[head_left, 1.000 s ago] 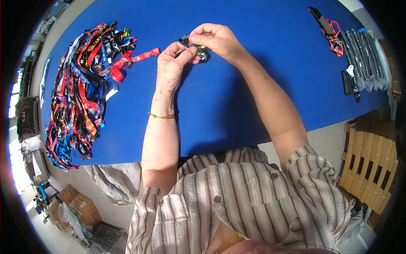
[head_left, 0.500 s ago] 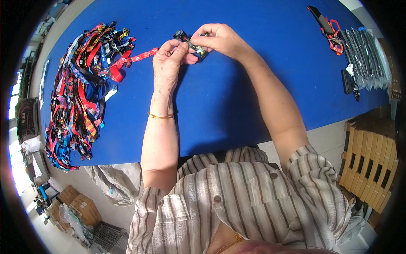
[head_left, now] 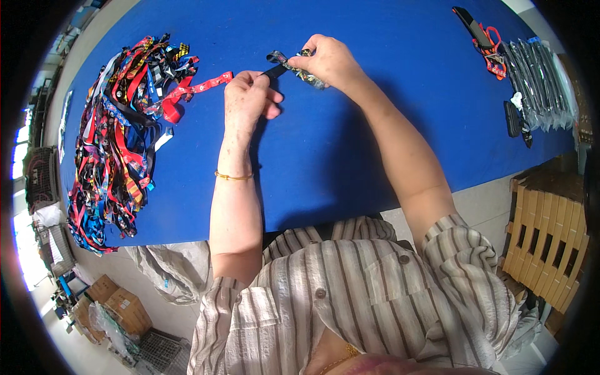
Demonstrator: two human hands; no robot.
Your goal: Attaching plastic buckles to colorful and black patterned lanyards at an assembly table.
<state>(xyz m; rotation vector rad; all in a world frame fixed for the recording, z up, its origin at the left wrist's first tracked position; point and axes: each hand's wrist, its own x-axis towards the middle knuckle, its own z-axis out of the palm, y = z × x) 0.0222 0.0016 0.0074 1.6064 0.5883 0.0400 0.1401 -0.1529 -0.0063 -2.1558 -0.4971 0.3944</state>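
Observation:
My right hand (head_left: 331, 62) pinches a dark patterned strap (head_left: 309, 77), folded into loops with yellowish and grey print. A plain black end (head_left: 275, 70) stretches from it toward my left hand (head_left: 245, 97), whose thumb and fingers close on it. Both hands are raised over the far middle of the blue table (head_left: 350, 144). Left of them lies a large heap of colourful printed straps (head_left: 115, 140), tangled lengthwise. One red strap (head_left: 203, 84) trails from the heap and reaches close to my left hand. The underside of the folded strap is hidden by my right fingers.
At the table's right end lie several black items in clear plastic (head_left: 537, 87), with red-handled scissors (head_left: 495, 47) and a small black object (head_left: 512, 119) beside them. Stacked cardboard (head_left: 547, 240) stands at the right, and cardboard boxes (head_left: 125, 309) sit on the floor at lower left.
My hands have drawn slightly apart, the left moving down and left. A black length of strap now shows between them, and the patterned loops are in my right hand.

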